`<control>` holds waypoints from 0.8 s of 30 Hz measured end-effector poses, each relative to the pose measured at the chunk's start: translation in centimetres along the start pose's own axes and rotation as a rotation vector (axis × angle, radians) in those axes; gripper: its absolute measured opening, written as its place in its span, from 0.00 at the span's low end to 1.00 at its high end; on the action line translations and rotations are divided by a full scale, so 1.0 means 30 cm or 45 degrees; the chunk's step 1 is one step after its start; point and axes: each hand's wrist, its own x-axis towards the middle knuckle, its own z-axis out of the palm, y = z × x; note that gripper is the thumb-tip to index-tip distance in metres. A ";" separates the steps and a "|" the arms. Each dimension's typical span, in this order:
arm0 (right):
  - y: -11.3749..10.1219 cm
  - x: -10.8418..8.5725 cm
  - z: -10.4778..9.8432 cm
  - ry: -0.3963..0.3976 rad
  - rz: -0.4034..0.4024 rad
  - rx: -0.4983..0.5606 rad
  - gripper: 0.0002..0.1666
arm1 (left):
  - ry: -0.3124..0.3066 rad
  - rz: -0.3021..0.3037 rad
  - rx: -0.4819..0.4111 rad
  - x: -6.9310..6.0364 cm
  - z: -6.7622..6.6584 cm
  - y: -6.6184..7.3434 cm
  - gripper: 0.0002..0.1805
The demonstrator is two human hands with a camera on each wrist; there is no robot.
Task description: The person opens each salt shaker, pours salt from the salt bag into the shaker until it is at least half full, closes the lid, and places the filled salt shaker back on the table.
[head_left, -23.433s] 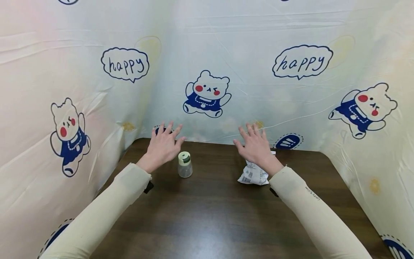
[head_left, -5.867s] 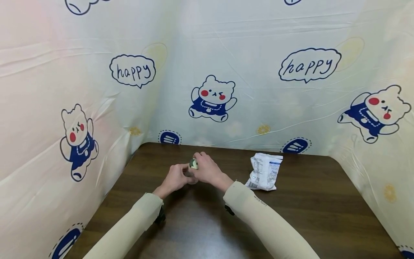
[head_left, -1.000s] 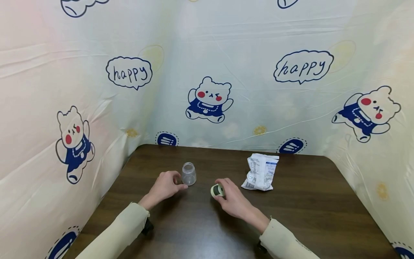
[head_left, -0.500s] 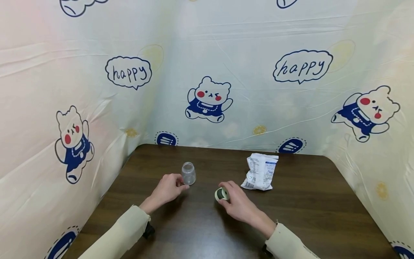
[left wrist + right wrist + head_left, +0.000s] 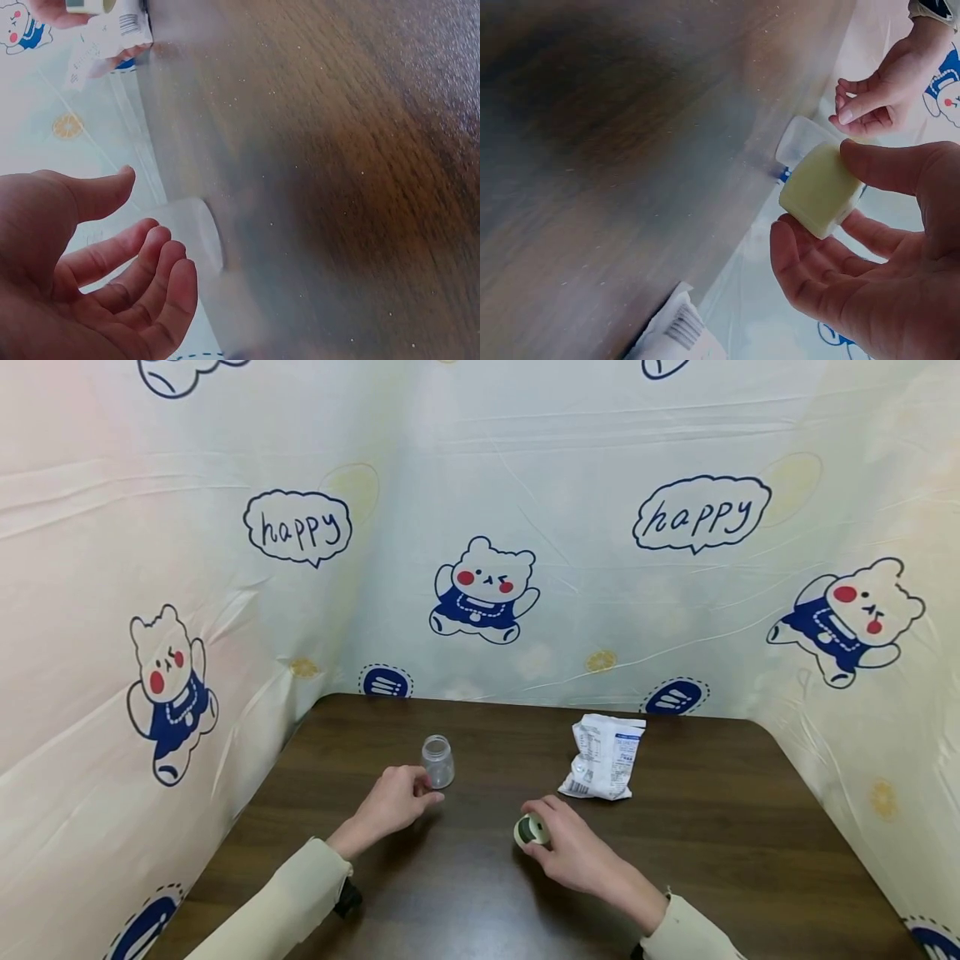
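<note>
A clear jar without its lid stands upright on the table, left of the middle. My left hand is just in front of it, fingers loosely bent with nothing between them; in the left wrist view the jar shows behind the fingertips. My right hand pinches a pale green lid with a dark green patch, above the table to the right of the jar. Seen from the right wrist, the lid sits between the thumb and fingers.
A white printed packet lies on the dark wooden table, beyond my right hand. A pale curtain with bear drawings encloses the back and both sides of the table.
Over the last second my right hand has moved right and nearer to me with the lid. The left hand has shifted slightly nearer and right; the jar stays put.
</note>
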 end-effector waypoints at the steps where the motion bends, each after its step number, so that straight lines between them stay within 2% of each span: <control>1: 0.001 -0.007 -0.002 -0.008 0.000 -0.007 0.25 | 0.001 0.002 0.002 0.000 0.002 0.001 0.09; 24: 0.032 -0.149 -0.021 -0.185 0.100 0.012 0.24 | -0.018 0.018 -0.013 -0.004 0.024 0.016 0.10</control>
